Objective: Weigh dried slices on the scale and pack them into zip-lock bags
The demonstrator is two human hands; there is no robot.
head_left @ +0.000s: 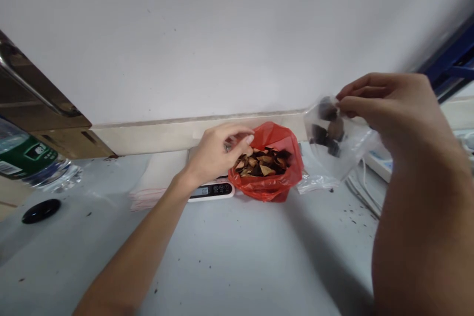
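My right hand (381,101) pinches the top of a small clear plastic bag (335,150) and holds it up over the right side of the counter. Several dark brown dried pieces (329,131) show through the plastic. My left hand (218,153) is at the left rim of an open red plastic bag (266,190), with thumb and forefinger drawn together. What they grip, if anything, I cannot make out. Broken brown and tan dried pieces (264,163) fill the red bag. Partly hidden under my left hand lies a digital scale (211,190); its display appears to read zero.
Thin white sheets or bags with pink edges (148,197) lie left of the scale. Further left are a water bottle (33,153) and a black oval object (41,211). More clear bags (314,182), white cables (365,195) and dark crumbs lie at right. A wall stands behind.
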